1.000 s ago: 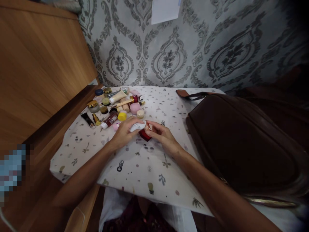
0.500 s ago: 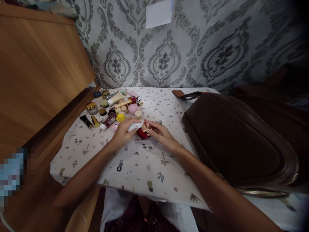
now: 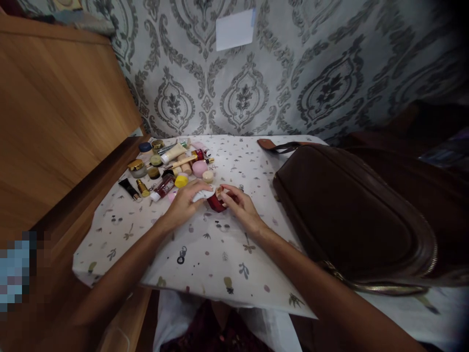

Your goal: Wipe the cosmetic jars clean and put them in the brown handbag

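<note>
Over the middle of the table, a small dark red glossy container [image 3: 216,204] with a gold-toned top part is between my hands. My right hand [image 3: 245,209] is closed around its right side, thumb and fingers near the top. In my left hand [image 3: 185,201] a white crumpled cloth or wipe [image 3: 202,194] is pinched, and it touches the container's upper left. The container's exact kind is unclear, as fingers hide part of it. Just beyond my left hand lie a yellow-capped item [image 3: 181,181] and a dark red bottle with a white cap [image 3: 164,187].
Several jars, tubes and bottles crowd the table's back left, among them a pink jar [image 3: 200,169], a gold-lidded jar [image 3: 137,167] and a black tube [image 3: 129,188]. A large brown leather bag [image 3: 344,210] fills the right side. A wooden cabinet [image 3: 66,93] stands left.
The red container has tilted a little between my hands, and the white cloth stays against it. My view has shifted slightly; the other cosmetics have not moved on the table.
</note>
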The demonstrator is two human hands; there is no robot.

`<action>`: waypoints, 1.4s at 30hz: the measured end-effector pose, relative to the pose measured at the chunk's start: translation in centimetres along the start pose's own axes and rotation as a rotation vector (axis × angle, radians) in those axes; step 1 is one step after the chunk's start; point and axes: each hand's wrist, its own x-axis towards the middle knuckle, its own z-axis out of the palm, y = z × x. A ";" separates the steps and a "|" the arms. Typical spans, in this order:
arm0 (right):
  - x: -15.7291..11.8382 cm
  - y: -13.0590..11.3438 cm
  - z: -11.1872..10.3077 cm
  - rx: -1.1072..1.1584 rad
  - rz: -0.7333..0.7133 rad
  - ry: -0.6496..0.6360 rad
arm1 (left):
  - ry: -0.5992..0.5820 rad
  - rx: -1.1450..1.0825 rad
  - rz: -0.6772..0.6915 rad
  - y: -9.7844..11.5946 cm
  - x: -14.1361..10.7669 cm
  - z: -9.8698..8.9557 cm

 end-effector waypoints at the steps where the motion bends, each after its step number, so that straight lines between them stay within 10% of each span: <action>1: -0.1 0.1 0.0 -0.003 -0.003 -0.002 | 0.001 0.005 0.010 -0.2 -0.2 0.0; 19: -0.3 -0.7 -0.4 -0.186 -0.192 -0.058 | 0.044 0.065 0.065 -0.8 -1.4 0.3; 42: 0.0 -0.4 -1.1 -0.058 -0.019 -0.079 | 0.051 0.257 0.239 -0.1 -1.8 1.1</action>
